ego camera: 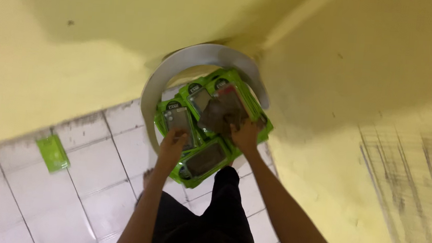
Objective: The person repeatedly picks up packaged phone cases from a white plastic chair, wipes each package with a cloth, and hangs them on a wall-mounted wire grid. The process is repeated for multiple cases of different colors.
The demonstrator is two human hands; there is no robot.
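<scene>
A grey tub [152, 87] is seen filled with green packs [207, 160]. The left hand [172, 146] is closed over one pack [178, 119] at the tub's left side; the right hand [246, 135] grips another [226, 105] at its middle. One loose pack [53, 152] lies on the floor, well left of the tub.

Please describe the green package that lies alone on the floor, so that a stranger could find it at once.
Start at the white tiled floor below the yellow wall. Left of the person's left hand and the white round tub full of green packages, one flat green package lies by itself. Unlike the others, it is outside the tub, touched by no hand.
</scene>
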